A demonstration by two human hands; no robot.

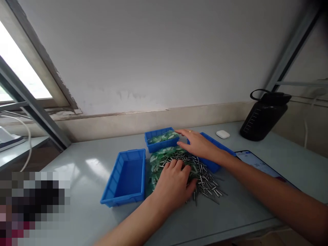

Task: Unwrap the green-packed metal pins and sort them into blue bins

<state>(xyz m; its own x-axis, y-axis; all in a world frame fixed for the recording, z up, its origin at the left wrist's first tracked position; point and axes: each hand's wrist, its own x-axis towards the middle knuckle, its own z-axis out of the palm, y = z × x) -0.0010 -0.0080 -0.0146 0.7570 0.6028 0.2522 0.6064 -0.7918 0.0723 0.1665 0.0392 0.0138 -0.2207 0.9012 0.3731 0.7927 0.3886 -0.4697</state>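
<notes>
Pins (205, 177) lay heaped on the desk (243, 212) between blue trays (127, 177). Left hand (173, 186) and right hand (198, 143) rested flat, open, holding nothing. Best to spread pins gently, then pick few.

A: Table (238, 212) runs along the wall; a heap of metal pins (205, 177) sits mid-table, mixed with plastic pieces (156, 164) on its left side.

B: Bins?

A: Three. Empty bin (126, 177) just left of the heap. Small bin (161, 139) behind the heap, holding more plastic pieces. Third bin (217, 147) to the heap's right, mostly under a forearm.

B: Hands?

A: Left hand (174, 186) flat on the heap's near side. Right hand (197, 143) over its far edge, between the small bin and the third bin.

B: Right end of the table?

A: Earbud case (222, 134) behind the third bin, jug (263, 116) farther right near the wall, phone (258, 164) lying flat in front of the jug.
</notes>
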